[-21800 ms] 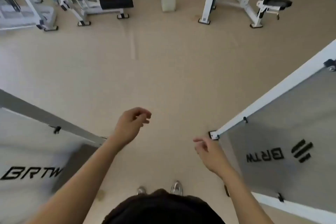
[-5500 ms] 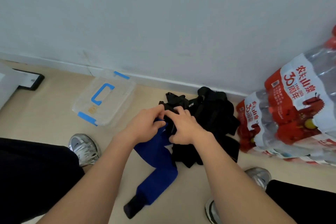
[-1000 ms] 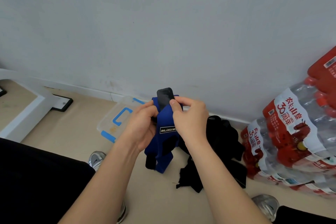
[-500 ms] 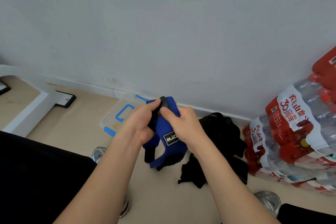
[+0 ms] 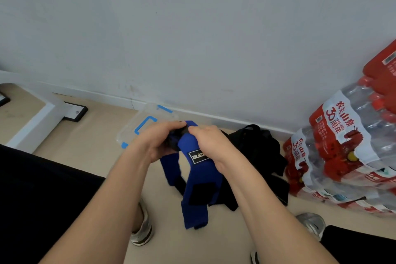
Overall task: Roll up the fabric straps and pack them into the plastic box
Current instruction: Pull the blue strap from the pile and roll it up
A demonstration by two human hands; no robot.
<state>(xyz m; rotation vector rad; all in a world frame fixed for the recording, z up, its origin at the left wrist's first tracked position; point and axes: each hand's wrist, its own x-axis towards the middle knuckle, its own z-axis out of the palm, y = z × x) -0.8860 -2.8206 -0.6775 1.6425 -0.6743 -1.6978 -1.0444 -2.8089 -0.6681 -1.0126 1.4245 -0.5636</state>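
**Both hands clamped on the top of a blue strap**

The left hand (image 5: 158,141) and right hand (image 5: 211,142) meet fingertip to fingertip. Their fingers are curled tight round the upper end of the blue strap (image 5: 199,180), where a black end is bunched between them.

The clear plastic box (image 5: 130,130), with blue handle and blue latches, sits on the floor against the wall just behind the left hand. Its lid is on, and I cannot make out what it holds.

The strap hangs in two blue tails in front of the box, the longer one carrying a black fastening patch. Its small black label reads "BLIZ", the rest covered by the right hand.

A heap of black straps (image 5: 257,152) lies to the right, beside wrapped water bottle packs (image 5: 347,148) whose red labels read "农夫山泉" and "30周年".
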